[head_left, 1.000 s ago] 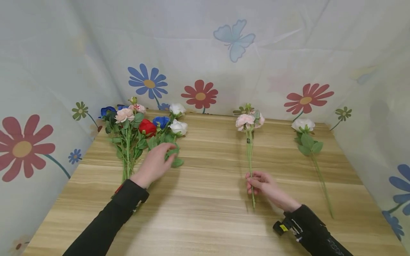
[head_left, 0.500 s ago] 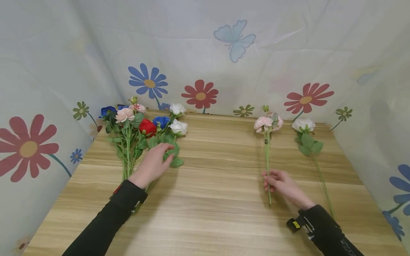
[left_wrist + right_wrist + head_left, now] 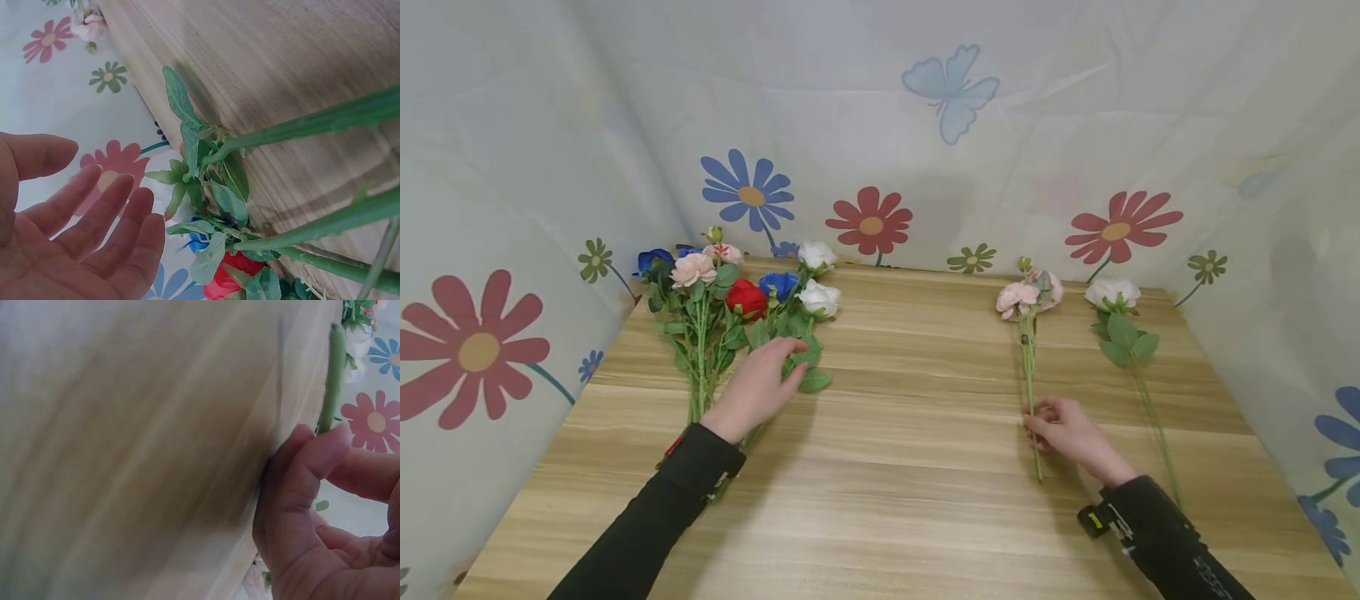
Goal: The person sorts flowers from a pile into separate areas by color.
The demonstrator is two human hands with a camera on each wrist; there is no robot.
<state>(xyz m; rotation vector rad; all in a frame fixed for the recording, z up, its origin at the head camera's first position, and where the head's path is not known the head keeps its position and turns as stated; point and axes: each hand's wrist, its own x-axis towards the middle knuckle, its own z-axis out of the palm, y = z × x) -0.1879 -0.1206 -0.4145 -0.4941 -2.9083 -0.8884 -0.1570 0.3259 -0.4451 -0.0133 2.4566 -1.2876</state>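
On the right side of the table, my right hand (image 3: 1071, 433) pinches the lower stem of a pink flower (image 3: 1019, 300) between thumb and fingertips. That stem's green end (image 3: 335, 369) sticks out past the fingers in the right wrist view. To its right lies a single white rose (image 3: 1112, 294) with a long leafy stem. My left hand (image 3: 758, 387) hovers over the leaves of a flower group, and its relaxed fingers (image 3: 119, 212) hold nothing in the left wrist view. Around it lie a red rose (image 3: 747, 298), a blue rose (image 3: 778, 286), white roses (image 3: 818, 298) and pink flowers (image 3: 693, 269).
The wooden table (image 3: 895, 500) carries the flower group at its back left. A printed cloth (image 3: 850, 108) with flowers and a butterfly stands behind and along both sides. Another blue rose (image 3: 653, 261) lies in the far left corner.
My right hand has carried the pink flower rightward, closer to the single white rose, and has slowed. The left hand has barely shifted over the leaves.
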